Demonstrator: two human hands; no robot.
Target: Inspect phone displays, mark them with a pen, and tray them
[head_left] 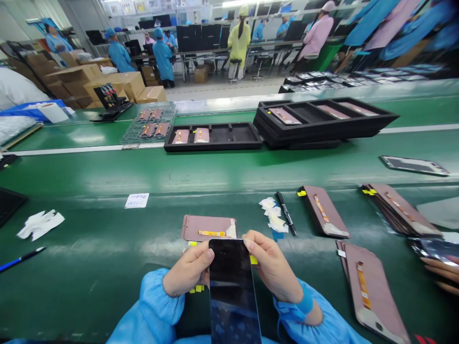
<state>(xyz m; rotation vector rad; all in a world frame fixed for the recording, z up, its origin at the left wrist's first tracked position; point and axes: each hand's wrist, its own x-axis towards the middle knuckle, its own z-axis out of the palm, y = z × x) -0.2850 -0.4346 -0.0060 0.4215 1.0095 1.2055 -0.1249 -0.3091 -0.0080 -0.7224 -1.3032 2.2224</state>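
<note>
A dark, glossy phone-sized screen panel [234, 291] is held upright between both hands, close to my body. My left hand [190, 270] pinches its upper left corner between thumb and fingers. My right hand [270, 263] grips the upper right corner, with a yellow tab [253, 259] beside its fingers. Just beyond the hands lies a pinkish panel [208, 228] with an orange flex strip. Several yellow tabs [197, 288] show below my left hand. White crumpled pieces [273, 215] and a black marker [286, 213] lie beyond my right hand.
Stacks of pinkish panels [380, 291] stand to the right, near another person's hand [442, 272]. Black foam trays [215, 147] rest across the green bench [89, 172]. On the left are a blue pen [21, 259], white scraps [41, 224] and a paper label [136, 200].
</note>
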